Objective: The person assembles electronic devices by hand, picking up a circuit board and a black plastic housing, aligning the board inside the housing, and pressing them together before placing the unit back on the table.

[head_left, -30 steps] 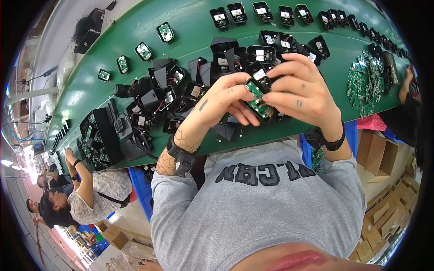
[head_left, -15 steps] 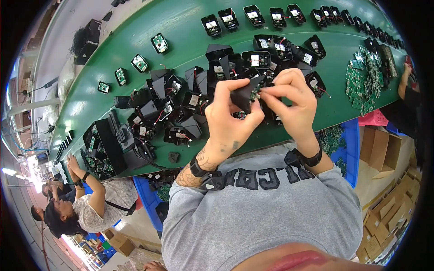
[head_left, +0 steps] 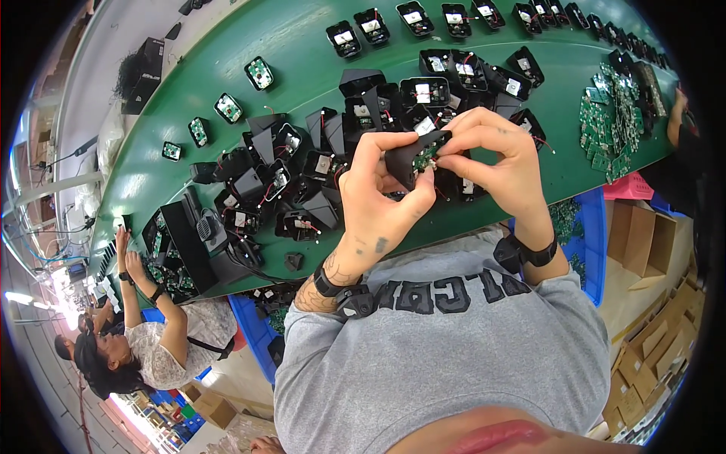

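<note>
My left hand (head_left: 387, 193) is closed around a black plastic housing (head_left: 399, 160), tilted, its open side turned to the right. A green circuit board (head_left: 428, 156) sits in the opening, with my left thumb near its lower end. From the right, my right hand (head_left: 495, 155) pinches at the board's edge with thumb and fingers; the exact spot they grip is partly hidden. Just beyond my hands lie several black housings (head_left: 423, 92) with white parts and thin red wires, heaped on the green table (head_left: 318, 72).
Finished-looking rows of housings (head_left: 416, 19) line the far side. Loose green boards (head_left: 605, 129) are piled at the right. Housings with boards (head_left: 259, 73) stand at the left. A black box of boards (head_left: 181, 242) is near a co-worker (head_left: 174, 333). Blue bins (head_left: 594, 250) sit below the table edge.
My right hand has turned slightly, its wrist swinging right, while its fingertips stay at the board. The housing has tilted so more of the board shows. The co-worker's arms have shifted.
</note>
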Tool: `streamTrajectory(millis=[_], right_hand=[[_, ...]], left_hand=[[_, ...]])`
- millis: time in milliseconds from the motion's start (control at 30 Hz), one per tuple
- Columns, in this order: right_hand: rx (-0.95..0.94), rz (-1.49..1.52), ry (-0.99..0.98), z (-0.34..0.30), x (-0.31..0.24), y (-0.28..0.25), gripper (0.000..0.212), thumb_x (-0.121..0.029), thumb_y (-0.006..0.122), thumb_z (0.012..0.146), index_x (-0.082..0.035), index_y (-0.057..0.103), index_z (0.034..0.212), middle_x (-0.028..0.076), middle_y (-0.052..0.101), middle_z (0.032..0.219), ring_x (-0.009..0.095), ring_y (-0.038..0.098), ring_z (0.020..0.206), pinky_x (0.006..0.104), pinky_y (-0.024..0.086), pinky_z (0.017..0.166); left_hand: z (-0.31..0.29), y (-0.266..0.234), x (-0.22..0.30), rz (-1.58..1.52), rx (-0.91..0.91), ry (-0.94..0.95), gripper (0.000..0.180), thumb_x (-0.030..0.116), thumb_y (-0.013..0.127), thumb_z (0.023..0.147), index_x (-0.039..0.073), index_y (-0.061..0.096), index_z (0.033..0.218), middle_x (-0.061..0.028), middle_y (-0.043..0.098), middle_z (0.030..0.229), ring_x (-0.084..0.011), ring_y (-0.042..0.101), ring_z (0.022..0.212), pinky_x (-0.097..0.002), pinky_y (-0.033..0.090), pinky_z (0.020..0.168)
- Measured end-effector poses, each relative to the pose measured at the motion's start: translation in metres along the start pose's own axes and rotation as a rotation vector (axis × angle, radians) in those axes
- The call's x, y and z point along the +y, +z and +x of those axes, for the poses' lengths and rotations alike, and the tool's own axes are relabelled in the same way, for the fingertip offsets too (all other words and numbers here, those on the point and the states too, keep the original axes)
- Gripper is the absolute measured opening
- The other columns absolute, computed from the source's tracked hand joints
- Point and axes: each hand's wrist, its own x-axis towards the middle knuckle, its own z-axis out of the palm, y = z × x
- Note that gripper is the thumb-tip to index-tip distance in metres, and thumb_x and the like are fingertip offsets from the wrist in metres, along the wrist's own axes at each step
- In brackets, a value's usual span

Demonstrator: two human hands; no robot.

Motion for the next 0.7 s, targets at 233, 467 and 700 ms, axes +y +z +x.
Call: streamTrajectory(millis=[233,467,700], right_hand=[[0.105,-0.168,-0.111,0.002,-0.006,0.009,0.015,0.005,0.074,0.067,-0.001,0.069,0.08,0.007,0.063,0.084,0.02,0.062,0.089,0.0289,0.049,0.074],[0.222,-0.006,-0.153,-0.01,0.001,0.022,0.015,0.008,0.07,0.071,0.003,0.068,0.085,0.009,0.06,0.086,0.024,0.058,0.089,0.0335,0.046,0.076],[0.053,-0.81,-0.355,-0.019,-0.019,0.019,0.041,-0.002,0.066,0.067,-0.001,0.066,0.108,0.007,0.059,0.096,0.027,0.057,0.101,0.0433,0.045,0.095]], left_hand=[[0.001,0.003,0.005,0.128,0.011,0.093,0.039,0.001,0.071,0.076,-0.003,0.053,0.11,-0.0084,0.068,0.086,-0.0095,0.067,0.077,-0.0228,0.056,0.067],[0.002,0.012,0.0,0.213,0.138,0.321,0.041,0.0,0.072,0.076,-0.004,0.053,0.112,-0.0103,0.066,0.093,-0.0109,0.066,0.08,-0.023,0.056,0.067],[0.014,-0.001,0.004,0.043,0.053,-0.02,0.037,0.003,0.069,0.082,-0.002,0.05,0.113,-0.0118,0.066,0.09,-0.0129,0.067,0.074,-0.0226,0.055,0.059]])
